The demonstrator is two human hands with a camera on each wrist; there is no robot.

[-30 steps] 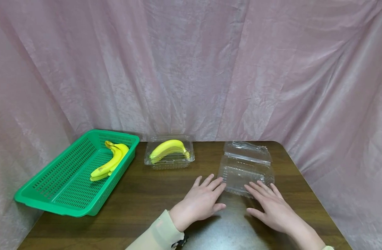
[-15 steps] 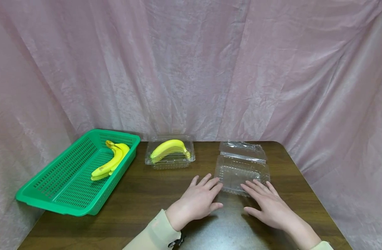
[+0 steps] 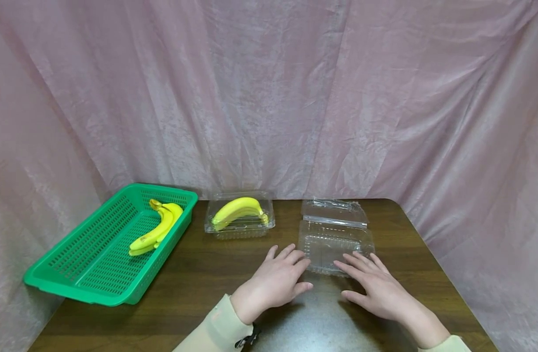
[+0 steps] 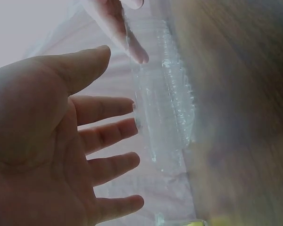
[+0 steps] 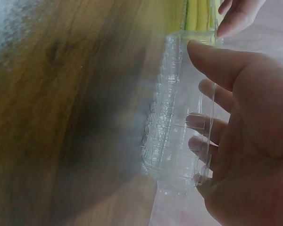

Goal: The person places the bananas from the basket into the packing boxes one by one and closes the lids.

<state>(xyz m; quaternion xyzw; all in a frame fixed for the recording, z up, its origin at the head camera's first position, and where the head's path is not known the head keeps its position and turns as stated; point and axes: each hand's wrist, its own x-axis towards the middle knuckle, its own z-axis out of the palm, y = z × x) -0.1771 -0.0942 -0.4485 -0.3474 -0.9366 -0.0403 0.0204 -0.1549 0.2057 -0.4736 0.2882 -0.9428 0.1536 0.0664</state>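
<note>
Both my hands are released, neither clenched nor grasping anything, with their fingers outstretched at a clear plastic container [image 3: 326, 254] in the right half of the counter [image 3: 207, 274], between its middle and its far right corner. My left hand [image 3: 275, 281] is at the container's near left corner, where two fingertips seem to meet the plastic rim; my right hand [image 3: 378, 291] reaches over its near right part. In the right wrist view those fingers show through the plastic, and with so much glare I can't say for certain how firmly they touch it. With a hand at either side, so light a container is probably easy to steer without a grip. Its lid [image 3: 334, 210] lies folded back toward the counter's far edge, which leaves the tray facing up and its near side within my reach. Left of it, also close to the far edge, sits a second clear container [image 3: 240, 233] with a banana bunch [image 3: 238, 211] inside, likely set there to be out of the way of my hands. Along the counter's left edge stands a green basket [image 3: 79, 293], set slantwise, perhaps so that its length fits along that side; more bananas [image 3: 165, 225] rest in it against its right wall. Beyond the far edge hangs a pink curtain [image 3: 269, 98], and my pale sleeves [image 3: 220, 325] come in over the near edge.
</note>
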